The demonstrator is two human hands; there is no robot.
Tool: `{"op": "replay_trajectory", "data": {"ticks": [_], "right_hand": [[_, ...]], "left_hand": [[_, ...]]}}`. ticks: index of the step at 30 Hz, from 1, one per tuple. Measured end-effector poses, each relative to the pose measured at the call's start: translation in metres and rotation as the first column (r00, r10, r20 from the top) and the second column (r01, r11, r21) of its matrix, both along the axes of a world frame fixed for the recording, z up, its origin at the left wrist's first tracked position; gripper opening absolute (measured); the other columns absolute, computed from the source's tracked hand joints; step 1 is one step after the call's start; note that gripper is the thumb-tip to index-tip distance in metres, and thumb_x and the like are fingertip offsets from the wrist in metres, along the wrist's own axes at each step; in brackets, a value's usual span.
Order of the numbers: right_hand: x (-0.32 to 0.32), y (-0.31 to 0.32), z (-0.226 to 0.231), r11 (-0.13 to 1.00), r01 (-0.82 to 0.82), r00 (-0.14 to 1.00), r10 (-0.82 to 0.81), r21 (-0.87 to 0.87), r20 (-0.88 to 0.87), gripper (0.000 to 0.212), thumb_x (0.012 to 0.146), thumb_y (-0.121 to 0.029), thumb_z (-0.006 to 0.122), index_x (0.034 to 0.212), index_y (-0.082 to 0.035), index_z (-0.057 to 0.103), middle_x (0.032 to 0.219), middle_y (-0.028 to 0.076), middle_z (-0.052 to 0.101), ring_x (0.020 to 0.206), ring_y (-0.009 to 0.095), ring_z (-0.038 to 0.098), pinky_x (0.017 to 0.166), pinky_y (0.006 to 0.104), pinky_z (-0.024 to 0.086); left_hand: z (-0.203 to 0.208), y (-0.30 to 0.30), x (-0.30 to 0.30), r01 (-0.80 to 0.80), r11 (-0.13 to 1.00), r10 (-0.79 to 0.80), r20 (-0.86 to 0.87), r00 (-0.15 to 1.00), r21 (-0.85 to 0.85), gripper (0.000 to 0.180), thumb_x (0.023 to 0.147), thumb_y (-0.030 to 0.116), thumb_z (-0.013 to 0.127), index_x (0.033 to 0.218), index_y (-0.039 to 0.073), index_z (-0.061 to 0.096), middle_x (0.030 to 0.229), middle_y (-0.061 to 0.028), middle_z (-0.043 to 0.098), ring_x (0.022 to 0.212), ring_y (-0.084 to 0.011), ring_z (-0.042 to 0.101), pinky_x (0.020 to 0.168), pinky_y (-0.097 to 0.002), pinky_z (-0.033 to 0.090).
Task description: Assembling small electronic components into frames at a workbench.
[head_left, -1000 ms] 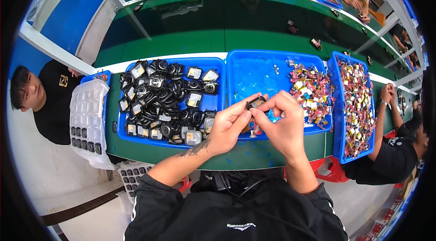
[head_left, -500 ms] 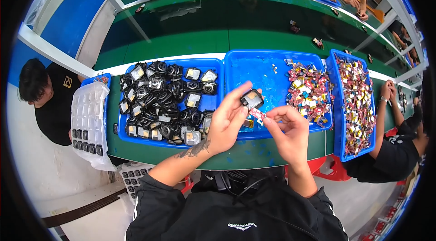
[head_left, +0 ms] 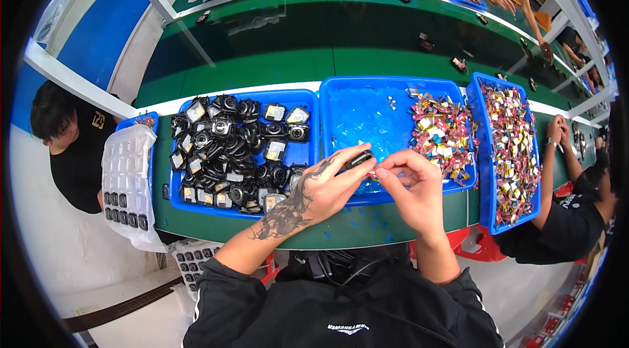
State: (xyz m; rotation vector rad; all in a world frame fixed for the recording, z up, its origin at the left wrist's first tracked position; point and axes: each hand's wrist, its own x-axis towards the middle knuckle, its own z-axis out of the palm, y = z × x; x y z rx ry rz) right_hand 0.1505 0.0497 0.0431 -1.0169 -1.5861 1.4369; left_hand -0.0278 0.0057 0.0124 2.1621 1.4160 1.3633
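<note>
I have the left hand (head_left: 324, 191) gripping a black case (head_left: 359, 159), tilted, over the near part of the blue middle tray (head_left: 393, 80). On my remote feed the right hand (head_left: 416, 194) pinches a small reddish part (head_left: 372, 174) just beside the case, too tiny to make out clearly

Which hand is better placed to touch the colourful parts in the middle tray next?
Probably the right hand: it looks nearer the colourful parts, while the left hand is farther away, holding a black case.
</note>
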Motion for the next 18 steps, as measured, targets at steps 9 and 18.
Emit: {"op": "replay_trajectory", "data": {"ticks": [9,18], "right_hand": [[0.012,0.005,0.004,0.982,-0.143,0.988,0.135,-0.123,-0.076,0.012,0.086,0.001,0.068,0.096,0.0,0.063,0.093,0.004,0.064,0.086,0.008,0.062,0.066,0.0205,0.05],[-0.013,-0.006,-0.017,0.98,0.11,0.994,-0.108,0.164,-0.018,0.025,0.081,0.002,0.073,0.102,0.0,0.06,0.094,0.006,0.065,0.08,0.009,0.062,0.065,0.0211,0.049]], "left_hand": [[-0.001,-0.004,-0.006,0.399,0.757,-0.019,0.594,0.804,-0.517,0.019,0.089,-0.002,0.063,0.107,-0.004,0.068,0.104,-0.0093,0.063,0.094,-0.0145,0.065,0.078,-0.025,0.055],[-0.007,-0.005,0.006,0.518,0.803,0.029,0.888,0.458,-0.294,0.038,0.093,-0.007,0.056,0.13,-0.004,0.055,0.128,-0.012,0.057,0.099,-0.0131,0.062,0.086,-0.0248,0.052]]}}
